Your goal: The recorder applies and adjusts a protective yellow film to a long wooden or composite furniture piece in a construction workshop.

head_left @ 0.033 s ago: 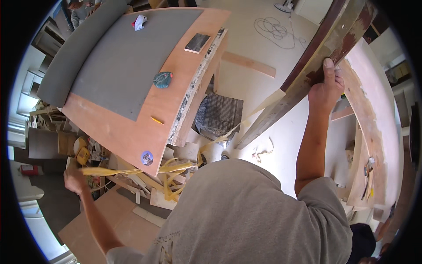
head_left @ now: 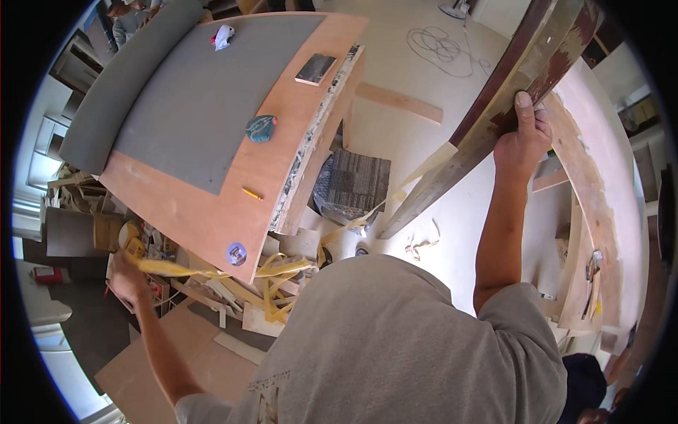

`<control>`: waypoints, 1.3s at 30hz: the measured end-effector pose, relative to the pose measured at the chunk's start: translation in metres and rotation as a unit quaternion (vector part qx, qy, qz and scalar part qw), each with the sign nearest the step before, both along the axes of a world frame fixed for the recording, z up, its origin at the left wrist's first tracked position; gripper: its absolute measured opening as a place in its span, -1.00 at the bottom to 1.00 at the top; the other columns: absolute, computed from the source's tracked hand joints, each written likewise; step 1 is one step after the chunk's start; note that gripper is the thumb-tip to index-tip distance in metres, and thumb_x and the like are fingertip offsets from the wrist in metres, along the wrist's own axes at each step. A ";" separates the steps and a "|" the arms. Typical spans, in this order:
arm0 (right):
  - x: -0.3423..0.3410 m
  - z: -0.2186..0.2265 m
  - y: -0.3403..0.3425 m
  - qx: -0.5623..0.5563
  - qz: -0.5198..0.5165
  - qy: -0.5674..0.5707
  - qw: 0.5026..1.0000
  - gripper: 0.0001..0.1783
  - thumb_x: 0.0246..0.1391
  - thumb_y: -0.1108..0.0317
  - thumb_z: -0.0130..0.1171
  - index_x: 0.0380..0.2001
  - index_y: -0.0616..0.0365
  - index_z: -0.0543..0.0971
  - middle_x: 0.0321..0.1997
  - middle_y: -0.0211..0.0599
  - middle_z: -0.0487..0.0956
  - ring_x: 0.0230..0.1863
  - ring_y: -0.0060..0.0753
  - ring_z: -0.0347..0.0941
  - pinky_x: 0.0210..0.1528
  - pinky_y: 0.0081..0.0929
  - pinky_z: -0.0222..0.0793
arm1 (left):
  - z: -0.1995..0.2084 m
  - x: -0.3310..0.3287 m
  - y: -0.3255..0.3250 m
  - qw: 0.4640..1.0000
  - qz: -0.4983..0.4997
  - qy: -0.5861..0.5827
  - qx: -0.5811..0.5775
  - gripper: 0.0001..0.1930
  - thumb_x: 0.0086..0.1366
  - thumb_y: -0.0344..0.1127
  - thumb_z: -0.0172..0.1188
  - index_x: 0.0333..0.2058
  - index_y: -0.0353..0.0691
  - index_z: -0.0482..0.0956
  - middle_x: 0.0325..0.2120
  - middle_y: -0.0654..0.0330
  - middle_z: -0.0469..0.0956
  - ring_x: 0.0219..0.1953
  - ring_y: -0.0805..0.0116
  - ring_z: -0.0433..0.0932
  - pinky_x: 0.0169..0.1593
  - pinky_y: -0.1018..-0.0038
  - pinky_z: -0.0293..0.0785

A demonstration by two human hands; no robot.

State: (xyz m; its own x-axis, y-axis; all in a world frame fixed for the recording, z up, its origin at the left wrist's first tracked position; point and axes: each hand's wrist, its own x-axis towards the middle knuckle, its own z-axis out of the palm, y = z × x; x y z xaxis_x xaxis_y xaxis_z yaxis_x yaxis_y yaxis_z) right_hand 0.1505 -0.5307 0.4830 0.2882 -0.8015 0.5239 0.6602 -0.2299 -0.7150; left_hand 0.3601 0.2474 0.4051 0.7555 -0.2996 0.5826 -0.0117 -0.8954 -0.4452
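Observation:
My right hand (head_left: 522, 141) is closed on the long wooden board (head_left: 494, 116), thumb on its near face and the other fingers mostly hidden behind. The board is tilted, with worn dark red-brown paint on its upper part. From its edge a strip of yellowish masking tape (head_left: 191, 269) hangs loose and runs down past my body to the far left, twisted and looped along the way. At that end my left hand (head_left: 129, 281) is closed on the tape, slightly blurred by motion, beside the corner of the workbench.
The plywood-topped workbench (head_left: 162, 180) carries a grey sheet, a dark block (head_left: 316, 69), a teal pouch (head_left: 260, 128) and a yellow pencil (head_left: 252, 193). Wood offcuts (head_left: 233, 293) lie below it. A ridged dark block (head_left: 359, 180) stands beside it. A curved pale panel (head_left: 607, 177) is at right.
My left hand has shifted slightly to the right with the tape end. My right hand and the board are nearly where they were.

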 end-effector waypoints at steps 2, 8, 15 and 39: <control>-0.006 0.000 0.000 0.007 0.007 -0.001 1.000 -0.67 0.04 0.49 0.38 -0.11 0.32 0.58 -0.11 -0.22 0.65 -0.10 -0.48 0.54 0.12 -0.53 0.37 | -0.004 0.013 -0.138 0.991 -0.029 0.049 -0.125 -0.77 0.36 -0.17 0.01 -0.14 0.13 0.63 -0.35 0.34 0.66 -0.35 0.31 0.66 -0.38 0.36 0.57; -0.027 0.007 0.016 -0.013 0.031 0.108 0.994 -0.63 -0.08 0.54 0.46 -0.16 0.34 0.60 -0.18 -0.23 0.68 -0.22 -0.50 0.58 -0.05 -0.56 0.47 | -0.030 -0.053 -0.404 0.713 -0.384 0.290 -0.510 -0.80 0.23 -0.38 0.23 -0.19 -0.32 0.55 -0.24 0.04 0.56 -0.30 0.19 0.63 -0.32 0.36 0.53; -0.048 0.024 0.032 -0.072 0.061 0.263 0.960 -0.72 -0.16 0.53 0.51 -0.31 0.33 0.70 -0.32 -0.29 0.71 -0.34 -0.59 0.58 -0.19 -0.59 0.52 | -0.041 -0.166 -0.588 0.562 -0.492 0.536 -0.394 -0.58 0.12 -0.30 0.35 -0.06 -0.31 0.48 -0.21 -0.13 0.55 -0.23 -0.11 0.56 -0.11 0.15 0.47; -0.129 0.003 0.045 -0.102 -0.152 0.151 0.971 -0.48 -0.10 0.54 0.44 -0.03 0.46 0.54 -0.06 -0.14 0.60 -0.10 -0.34 0.54 0.07 -0.41 0.46 | -0.270 -0.211 0.039 0.758 0.062 0.633 0.145 -0.73 0.10 -0.24 0.36 -0.25 -0.20 0.61 -0.33 0.02 0.63 -0.19 0.03 0.65 -0.11 0.17 0.57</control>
State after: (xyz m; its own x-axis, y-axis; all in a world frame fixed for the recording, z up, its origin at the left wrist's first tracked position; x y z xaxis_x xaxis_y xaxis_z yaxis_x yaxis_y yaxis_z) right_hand 0.0211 -0.4855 0.4860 0.2206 -0.7615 0.6095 0.3069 -0.5389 -0.7845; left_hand 0.1495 0.2868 0.1350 0.6874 -0.1578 -0.7089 -0.5177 -0.7911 -0.3259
